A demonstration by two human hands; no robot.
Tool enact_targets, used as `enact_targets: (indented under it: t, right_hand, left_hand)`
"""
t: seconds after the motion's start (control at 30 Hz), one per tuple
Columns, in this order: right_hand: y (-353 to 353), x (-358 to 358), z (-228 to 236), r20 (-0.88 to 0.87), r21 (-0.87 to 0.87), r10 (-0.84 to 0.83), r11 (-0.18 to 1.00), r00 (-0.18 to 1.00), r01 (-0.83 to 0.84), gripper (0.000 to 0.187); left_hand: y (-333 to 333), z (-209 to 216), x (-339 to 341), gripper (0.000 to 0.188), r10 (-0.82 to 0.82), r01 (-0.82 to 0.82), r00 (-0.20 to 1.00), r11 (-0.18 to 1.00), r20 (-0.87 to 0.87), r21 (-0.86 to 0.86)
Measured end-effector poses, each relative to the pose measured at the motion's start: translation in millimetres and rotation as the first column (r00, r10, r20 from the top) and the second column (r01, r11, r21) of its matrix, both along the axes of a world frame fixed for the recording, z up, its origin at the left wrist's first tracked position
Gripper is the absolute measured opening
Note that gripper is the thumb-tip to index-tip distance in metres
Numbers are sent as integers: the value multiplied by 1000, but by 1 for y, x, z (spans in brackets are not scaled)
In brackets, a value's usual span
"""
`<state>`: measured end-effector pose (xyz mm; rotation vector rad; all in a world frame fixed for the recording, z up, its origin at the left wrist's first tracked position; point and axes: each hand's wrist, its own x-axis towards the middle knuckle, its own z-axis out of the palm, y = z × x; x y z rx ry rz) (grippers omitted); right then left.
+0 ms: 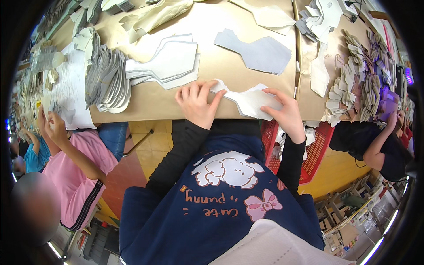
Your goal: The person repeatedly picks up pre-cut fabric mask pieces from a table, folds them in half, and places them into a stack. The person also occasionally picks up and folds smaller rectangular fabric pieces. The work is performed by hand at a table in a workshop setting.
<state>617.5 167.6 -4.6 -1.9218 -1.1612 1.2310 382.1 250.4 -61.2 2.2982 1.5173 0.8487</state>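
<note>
At the table's near edge, a white cut piece of sheet material (251, 100) with a narrow neck and a wider end lies between my hands. A slightly offset edge shows beneath it, so it may be more than one layer. My left hand (198, 102) pinches its narrow left end between thumb and fingers. On the wide right end my right hand (285, 109) is closed, with the fingers over the top corner and the thumb lower down. Just beyond lies a blue-grey piece (260, 52) of similar outline. Left of that rests a loose stack of white pieces (174, 59).
A long fanned row of grey-white pieces (108, 79) is at the left. Piled strips (353, 84) cover the right-hand table. More cut pieces (265, 15) lie at the back. A red crate (316, 150) stands below the edge. Co-workers (86, 170) sit on both sides.
</note>
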Motion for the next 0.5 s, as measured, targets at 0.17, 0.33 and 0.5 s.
enact_targets:
  t: [0.17,0.33,0.5]
  right_hand:
    - [-1,-2,-1,40,30,6,1000,999,-7,44]
    - [-1,-1,-2,35,54,11,998,999,-13,44]
    - [-1,0,-2,43,31,21,999,999,-22,45]
  left_hand:
    - [3,-5,-10,25,-424,422,903,905,71,48]
    - [5,-4,-18,39,-571,570,819,821,59,43]
    - [12,7,-25,50,-709,705,703,705,-50,-76]
